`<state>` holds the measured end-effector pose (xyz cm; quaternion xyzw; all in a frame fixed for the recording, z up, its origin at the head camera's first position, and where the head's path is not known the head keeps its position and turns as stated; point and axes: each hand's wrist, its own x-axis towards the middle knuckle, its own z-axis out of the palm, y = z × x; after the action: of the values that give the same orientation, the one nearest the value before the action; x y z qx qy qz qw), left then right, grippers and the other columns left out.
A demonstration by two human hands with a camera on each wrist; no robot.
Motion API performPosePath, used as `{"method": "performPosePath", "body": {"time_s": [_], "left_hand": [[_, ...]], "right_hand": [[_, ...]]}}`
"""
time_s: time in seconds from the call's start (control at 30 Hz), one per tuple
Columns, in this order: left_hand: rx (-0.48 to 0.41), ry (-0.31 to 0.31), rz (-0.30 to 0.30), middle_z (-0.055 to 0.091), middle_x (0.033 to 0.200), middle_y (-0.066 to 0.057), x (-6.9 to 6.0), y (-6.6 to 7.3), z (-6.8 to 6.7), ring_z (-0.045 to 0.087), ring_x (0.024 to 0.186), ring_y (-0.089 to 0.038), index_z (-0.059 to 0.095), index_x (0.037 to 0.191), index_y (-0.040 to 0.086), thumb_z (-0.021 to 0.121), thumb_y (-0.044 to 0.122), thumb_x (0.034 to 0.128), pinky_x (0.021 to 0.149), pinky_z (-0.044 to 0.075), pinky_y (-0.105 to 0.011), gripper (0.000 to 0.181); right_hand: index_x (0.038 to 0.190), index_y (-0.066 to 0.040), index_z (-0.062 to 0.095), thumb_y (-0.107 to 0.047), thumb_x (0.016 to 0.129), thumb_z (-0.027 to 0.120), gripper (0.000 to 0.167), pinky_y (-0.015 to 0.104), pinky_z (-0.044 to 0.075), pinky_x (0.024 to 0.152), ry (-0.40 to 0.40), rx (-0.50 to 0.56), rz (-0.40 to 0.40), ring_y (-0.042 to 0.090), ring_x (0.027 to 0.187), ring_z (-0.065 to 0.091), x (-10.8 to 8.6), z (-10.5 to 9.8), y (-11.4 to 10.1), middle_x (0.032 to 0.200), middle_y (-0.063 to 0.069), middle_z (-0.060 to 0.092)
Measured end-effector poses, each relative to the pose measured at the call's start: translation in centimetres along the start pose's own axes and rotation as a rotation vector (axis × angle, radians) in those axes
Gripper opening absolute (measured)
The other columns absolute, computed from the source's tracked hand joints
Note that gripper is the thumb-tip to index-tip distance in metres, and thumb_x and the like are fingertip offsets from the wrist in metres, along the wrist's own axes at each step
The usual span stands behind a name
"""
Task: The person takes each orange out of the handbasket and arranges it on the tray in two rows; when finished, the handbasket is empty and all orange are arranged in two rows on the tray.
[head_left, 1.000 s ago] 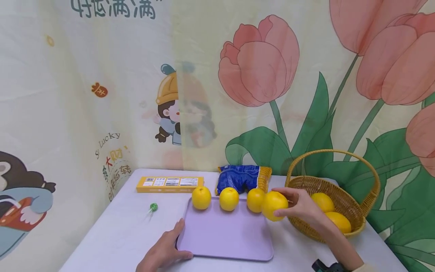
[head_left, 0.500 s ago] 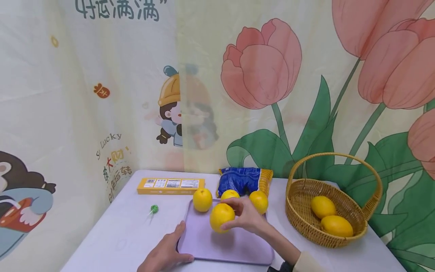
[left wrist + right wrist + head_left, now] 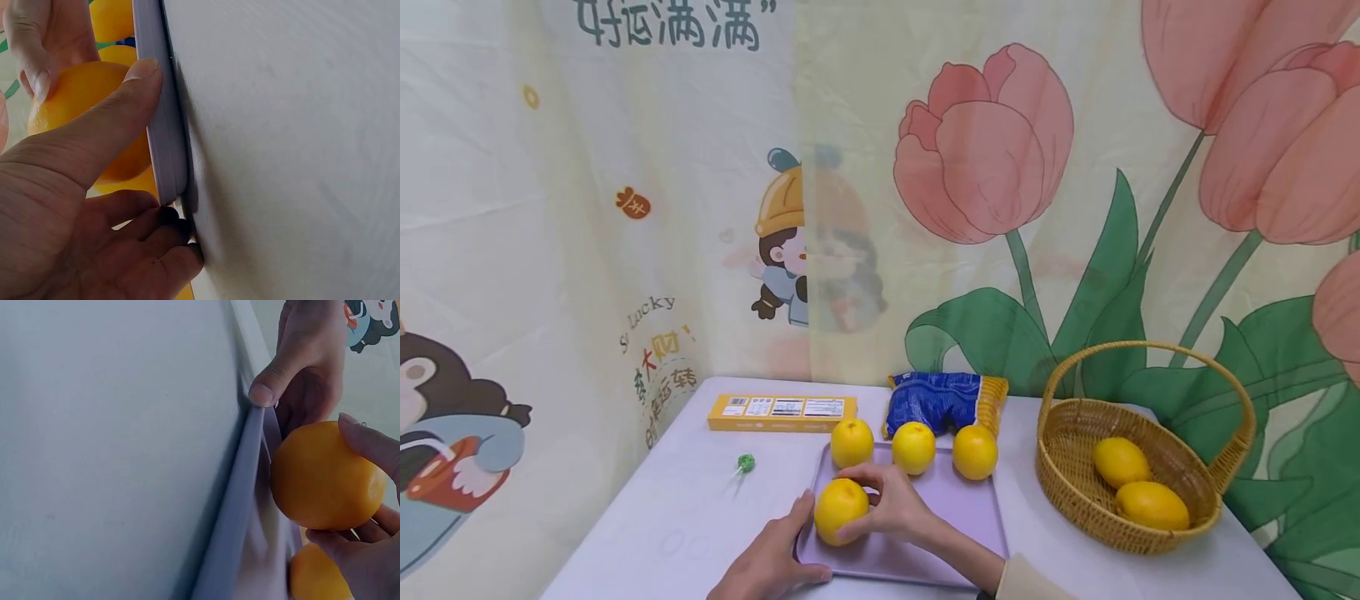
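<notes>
A lilac tray (image 3: 925, 521) lies on the white table, with three oranges in a row along its far side: a left one (image 3: 852, 442), a middle one (image 3: 913, 448) and a right one (image 3: 975, 452). My right hand (image 3: 891, 504) holds another orange (image 3: 840, 511) between thumb and fingers over the tray's near left part. In the right wrist view this orange (image 3: 325, 478) appears slightly above the tray floor; contact cannot be told. My left hand (image 3: 771, 554) grips the tray's near left corner, its thumb (image 3: 119, 112) on the rim and fingertips at the edge's underside.
A wicker basket (image 3: 1075, 504) with a tall handle stands at the right, two yellow lemon-like fruits (image 3: 1150, 505) inside. Behind the tray lie a blue and yellow packet (image 3: 934, 402) and a flat yellow box (image 3: 782, 413). A green lollipop (image 3: 746, 463) lies at the left.
My right hand has carried the orange leftward from beside the basket across the tray to its near left part. My left hand has stayed at the tray's corner.
</notes>
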<state>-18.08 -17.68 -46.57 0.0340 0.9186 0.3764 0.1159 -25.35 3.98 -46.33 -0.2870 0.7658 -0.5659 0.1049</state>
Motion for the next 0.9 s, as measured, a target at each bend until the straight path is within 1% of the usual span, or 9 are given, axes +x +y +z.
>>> {"method": "performPosePath", "body": {"time_s": [0.2,0.4,0.6,0.7,0.83,0.9], "left_hand": [[-0.012,-0.007,-0.005,0.053,0.157,-0.030,0.1,0.0,0.1,0.058,0.135,-0.047,0.036,0.165,-0.003,0.100,0.026,0.0759,0.116,0.042,-0.074,0.114],[-0.001,-0.004,-0.005,0.052,0.158,-0.030,0.0,0.0,-0.1,0.056,0.137,-0.049,0.036,0.165,-0.002,0.101,0.027,0.0750,0.116,0.041,-0.074,0.115],[0.007,0.001,0.045,0.053,0.157,-0.031,0.0,-0.1,-0.3,0.056,0.139,-0.049,0.036,0.164,-0.005,0.101,0.027,0.0754,0.118,0.041,-0.073,0.114],[0.012,-0.002,0.052,0.053,0.156,-0.031,0.0,-0.1,-0.3,0.055,0.139,-0.049,0.036,0.163,-0.007,0.101,0.026,0.0758,0.118,0.041,-0.073,0.114],[0.015,-0.006,0.031,0.053,0.157,-0.030,0.1,-0.2,-0.1,0.056,0.139,-0.048,0.036,0.163,-0.006,0.101,0.026,0.0756,0.118,0.041,-0.072,0.114],[0.013,-0.007,0.016,0.053,0.157,-0.029,0.1,-0.1,-0.1,0.056,0.138,-0.047,0.036,0.164,-0.005,0.101,0.026,0.0754,0.118,0.041,-0.072,0.114]], "right_hand": [[0.135,-0.005,0.073,-0.007,0.077,0.098,0.063,0.039,0.059,0.110,-0.020,0.021,0.002,0.009,0.117,0.063,0.0,0.4,0.5,0.130,-0.001,0.076],[0.139,-0.003,0.070,-0.005,0.077,0.098,0.067,0.037,0.057,0.113,-0.057,0.035,-0.038,0.008,0.121,0.063,0.1,0.2,0.8,0.134,0.003,0.075],[0.141,-0.006,0.070,-0.008,0.079,0.097,0.068,0.037,0.053,0.118,-0.088,0.037,-0.047,0.007,0.126,0.062,0.2,-0.2,1.1,0.138,0.003,0.073],[0.142,-0.007,0.069,-0.010,0.079,0.098,0.069,0.034,0.050,0.120,-0.099,0.035,-0.053,0.008,0.129,0.061,0.3,-0.3,1.2,0.140,0.006,0.072],[0.143,-0.006,0.069,-0.010,0.078,0.098,0.070,0.028,0.048,0.119,-0.110,0.041,-0.054,0.009,0.131,0.062,0.2,-0.5,1.4,0.141,0.009,0.071],[0.142,-0.005,0.069,-0.010,0.078,0.098,0.070,0.025,0.049,0.117,-0.108,0.028,-0.049,0.008,0.130,0.063,0.2,-0.6,1.3,0.139,0.008,0.072]]}}
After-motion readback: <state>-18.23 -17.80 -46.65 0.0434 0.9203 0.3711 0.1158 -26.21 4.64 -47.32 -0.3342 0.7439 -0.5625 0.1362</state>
